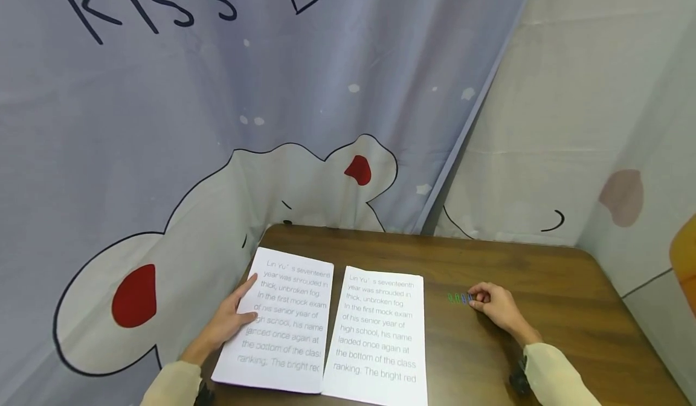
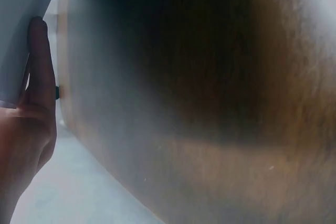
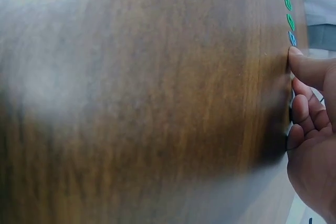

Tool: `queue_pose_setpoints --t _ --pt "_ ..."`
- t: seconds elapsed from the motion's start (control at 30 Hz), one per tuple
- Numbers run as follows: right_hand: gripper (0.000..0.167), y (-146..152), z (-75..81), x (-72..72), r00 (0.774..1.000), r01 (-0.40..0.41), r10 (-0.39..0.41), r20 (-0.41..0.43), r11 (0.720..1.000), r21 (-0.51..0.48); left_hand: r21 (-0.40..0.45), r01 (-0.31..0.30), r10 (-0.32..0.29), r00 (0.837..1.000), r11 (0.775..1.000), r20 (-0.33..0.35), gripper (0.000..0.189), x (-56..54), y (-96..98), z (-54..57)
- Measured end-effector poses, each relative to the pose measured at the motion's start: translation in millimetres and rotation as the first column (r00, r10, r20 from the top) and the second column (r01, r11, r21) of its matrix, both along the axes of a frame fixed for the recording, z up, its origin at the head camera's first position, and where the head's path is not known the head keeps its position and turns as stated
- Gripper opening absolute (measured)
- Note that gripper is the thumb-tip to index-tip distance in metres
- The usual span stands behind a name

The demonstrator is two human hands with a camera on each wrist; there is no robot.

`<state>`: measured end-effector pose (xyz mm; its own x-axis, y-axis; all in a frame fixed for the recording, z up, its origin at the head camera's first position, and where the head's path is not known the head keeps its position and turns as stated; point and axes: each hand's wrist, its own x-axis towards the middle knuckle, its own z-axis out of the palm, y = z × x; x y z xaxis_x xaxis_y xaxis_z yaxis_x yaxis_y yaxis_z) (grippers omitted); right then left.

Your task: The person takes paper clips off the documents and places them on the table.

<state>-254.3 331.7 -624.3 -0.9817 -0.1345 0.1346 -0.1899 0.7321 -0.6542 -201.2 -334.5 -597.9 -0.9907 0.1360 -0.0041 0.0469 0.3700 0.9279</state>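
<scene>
My left hand (image 1: pixel 225 324) grips a stack of printed paper sheets (image 1: pixel 283 333) by its left edge, thumb over the page. In the left wrist view, fingers (image 2: pixel 39 56) lie along the paper's (image 2: pixel 13 35) edge. A second printed sheet stack (image 1: pixel 375 339) lies just right of it. On the table, my right hand (image 1: pixel 497 306) has thumb and fingertips at the right end of a short row of paper clips, pinching a blue paper clip (image 1: pixel 470 298). Left of it are another blue paper clip (image 3: pixel 292 39) and two green paper clips (image 3: pixel 290 22). The right fingertips are partly hidden.
The brown wooden table (image 1: pixel 544 273) has a rounded far right corner. Behind it hangs a grey-blue curtain (image 1: pixel 326 80) with cartoon figures and lettering, meeting a pale cloth (image 1: pixel 587 92) at the right.
</scene>
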Motion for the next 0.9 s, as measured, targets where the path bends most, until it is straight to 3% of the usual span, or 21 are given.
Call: queue_pose_setpoints --t 0.2,0.37,0.47,0.57,0.7,0.9 --pt "0.017 -1 -1.9 2.5 1.000 0.003 -0.002 0.008 1.000 -0.008 -0.075 0.009 -0.009 1.000 0.997 0.002 0.091 -4.8 -0.1 -6.0" --pt "0.017 -2 -4.3 3.5 1.000 0.005 -0.005 0.007 1.000 -0.010 -0.247 -0.016 0.006 0.999 0.969 -0.038 0.091 -8.7 1.6 -23.1" --pt "0.017 -3 -6.2 3.7 1.000 0.016 -0.015 0.014 1.000 -0.017 -0.369 -0.051 0.012 0.994 0.928 -0.109 0.090 -10.8 3.5 -32.5" --pt "0.016 -6 -7.6 4.8 1.000 0.021 -0.020 0.015 0.999 -0.033 -0.503 -0.112 0.034 0.986 0.857 -0.162 0.087 -8.2 8.9 -32.9" --pt "0.016 -10 -7.8 5.6 1.000 0.025 -0.024 0.014 0.999 -0.047 -0.646 -0.171 0.076 0.982 0.744 -0.173 0.080 -3.0 19.0 -27.8" --pt "0.016 -12 -8.2 4.6 1.000 0.019 -0.020 -0.004 0.999 -0.041 -0.682 -0.188 0.176 0.980 0.707 -0.088 0.074 -0.4 28.6 -23.5"
